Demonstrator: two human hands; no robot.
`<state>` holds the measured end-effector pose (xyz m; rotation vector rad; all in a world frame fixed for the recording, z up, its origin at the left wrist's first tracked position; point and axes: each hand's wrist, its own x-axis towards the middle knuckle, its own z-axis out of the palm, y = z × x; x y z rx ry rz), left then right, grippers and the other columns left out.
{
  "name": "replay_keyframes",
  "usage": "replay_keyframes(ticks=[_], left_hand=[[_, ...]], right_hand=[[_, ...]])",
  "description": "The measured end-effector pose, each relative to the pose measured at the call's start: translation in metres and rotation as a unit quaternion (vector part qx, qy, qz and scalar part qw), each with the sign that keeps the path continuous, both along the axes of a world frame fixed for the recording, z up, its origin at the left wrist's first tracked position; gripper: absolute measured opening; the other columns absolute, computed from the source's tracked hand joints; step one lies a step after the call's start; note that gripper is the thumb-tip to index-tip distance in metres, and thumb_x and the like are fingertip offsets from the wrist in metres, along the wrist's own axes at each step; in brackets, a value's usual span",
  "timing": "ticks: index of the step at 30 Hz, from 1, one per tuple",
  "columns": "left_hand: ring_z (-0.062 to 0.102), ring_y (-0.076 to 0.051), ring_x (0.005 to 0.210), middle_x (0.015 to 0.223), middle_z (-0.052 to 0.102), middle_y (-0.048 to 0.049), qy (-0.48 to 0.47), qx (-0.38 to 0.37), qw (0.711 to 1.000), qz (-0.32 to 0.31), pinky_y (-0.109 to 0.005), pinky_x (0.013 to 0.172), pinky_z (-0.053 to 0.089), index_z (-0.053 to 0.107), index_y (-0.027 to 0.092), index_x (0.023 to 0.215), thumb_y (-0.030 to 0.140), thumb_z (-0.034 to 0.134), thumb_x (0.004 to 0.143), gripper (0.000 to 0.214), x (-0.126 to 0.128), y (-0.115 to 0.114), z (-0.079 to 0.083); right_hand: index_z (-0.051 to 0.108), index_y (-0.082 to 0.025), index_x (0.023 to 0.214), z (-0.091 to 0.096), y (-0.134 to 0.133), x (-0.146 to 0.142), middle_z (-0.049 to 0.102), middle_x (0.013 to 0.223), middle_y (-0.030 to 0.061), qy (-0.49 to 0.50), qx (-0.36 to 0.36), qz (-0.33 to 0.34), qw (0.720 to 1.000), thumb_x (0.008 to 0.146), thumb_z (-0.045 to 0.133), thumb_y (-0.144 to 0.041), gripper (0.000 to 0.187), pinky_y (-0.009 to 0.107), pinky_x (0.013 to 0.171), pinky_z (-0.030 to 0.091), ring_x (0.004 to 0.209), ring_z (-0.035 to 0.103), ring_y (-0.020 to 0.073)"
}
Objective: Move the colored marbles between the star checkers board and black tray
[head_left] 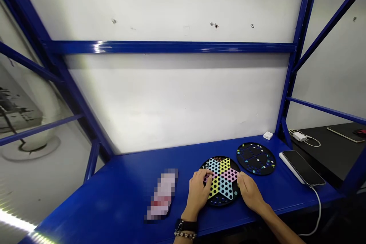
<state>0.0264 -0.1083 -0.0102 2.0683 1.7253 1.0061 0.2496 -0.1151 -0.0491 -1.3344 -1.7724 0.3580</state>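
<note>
A star-shaped Chinese checkers board (225, 185) in light blue, yellow and pink, dotted with dark holes, lies over a round black tray (219, 201). My left hand (199, 187) is curled over the star's left point, thumb and fingertips together at its edge. On the opposite side, my right hand (250, 191) has its fingers closed at the tip of the pink right point. Marbles show in the tray around the star, partly hidden by the board. A second round black disc (256, 159) with holes and scattered coloured marbles lies behind my right hand.
A phone (303, 167) rests on a white box (291, 167) at the right, with a white cable trailing off the front edge. A small white case (268, 135) stands at the back. A blurred-out pinkish item (162, 196) lies left. Blue frame posts flank the blue table (126, 187).
</note>
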Motion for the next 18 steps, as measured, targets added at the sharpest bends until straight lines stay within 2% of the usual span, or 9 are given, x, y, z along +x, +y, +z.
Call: replay_keyframes(ticks=[3,5,8,11,14,16,18], left_hand=[[0.062,-0.023,0.1,0.104,0.07,-0.0038,-0.001,0.0,1.0,0.009,-0.04,0.088,0.049,0.067,0.026,0.098,0.033,0.043,0.093,0.026,0.0,0.0,0.0],[0.062,-0.023,0.101,0.104,0.07,-0.0041,-0.006,-0.003,1.0,0.005,-0.041,0.089,0.049,0.067,0.025,0.099,0.033,0.043,0.093,0.026,0.0,0.0,-0.001],[0.062,-0.023,0.101,0.104,0.07,-0.0043,-0.014,0.0,1.0,0.003,-0.04,0.089,0.049,0.067,0.026,0.098,0.034,0.043,0.093,0.025,-0.001,0.0,-0.002],[0.063,-0.023,0.099,0.102,0.07,-0.0039,-0.017,0.009,1.0,0.011,-0.039,0.087,0.05,0.067,0.026,0.097,0.034,0.044,0.093,0.025,-0.001,0.0,-0.003],[0.064,-0.022,0.097,0.1,0.07,-0.0036,-0.018,0.015,1.0,0.008,-0.039,0.087,0.051,0.067,0.026,0.095,0.034,0.044,0.093,0.025,-0.002,0.001,-0.002],[0.064,-0.023,0.097,0.101,0.07,-0.0039,-0.017,0.015,1.0,0.005,-0.039,0.087,0.051,0.068,0.026,0.095,0.035,0.044,0.093,0.026,-0.002,0.001,-0.001],[0.063,-0.024,0.098,0.102,0.07,-0.0052,-0.019,0.01,1.0,0.004,-0.04,0.088,0.051,0.068,0.025,0.096,0.036,0.043,0.094,0.027,-0.001,0.0,0.0]], right_hand=[[0.04,-0.024,0.065,0.004,0.018,0.02,0.053,0.062,0.0015,0.112,-0.042,-0.032,0.992,0.102,0.019,-0.052,0.051,0.029,0.06,0.044,0.059,0.052,0.0169],[0.042,-0.024,0.065,0.01,0.032,0.04,0.055,0.063,0.0031,0.092,-0.036,-0.083,0.992,0.101,0.019,-0.054,0.052,0.031,0.062,0.043,0.061,0.053,0.0183],[0.049,-0.022,0.071,0.016,0.05,0.069,0.06,0.076,0.0064,-0.036,-0.043,-0.159,0.986,0.101,0.02,-0.05,0.051,0.033,0.069,0.043,0.072,0.058,0.0207],[0.059,-0.019,0.083,0.014,0.063,0.086,0.063,0.094,0.0118,-0.212,-0.086,-0.201,0.952,0.101,0.027,-0.043,0.044,0.038,0.079,0.043,0.092,0.059,0.0265],[0.064,-0.017,0.101,0.009,0.068,0.084,0.06,0.111,0.0168,-0.297,-0.093,-0.222,0.924,0.098,0.037,-0.037,0.033,0.046,0.087,0.041,0.108,0.054,0.0332],[0.063,-0.019,0.114,0.01,0.07,0.071,0.057,0.121,0.0171,-0.283,-0.079,-0.202,0.934,0.098,0.039,-0.036,0.034,0.047,0.091,0.04,0.113,0.051,0.0336],[0.06,-0.023,0.123,0.015,0.07,0.051,0.055,0.128,0.0144,-0.243,-0.072,-0.131,0.958,0.098,0.036,-0.038,0.037,0.045,0.095,0.039,0.117,0.049,0.0313]])
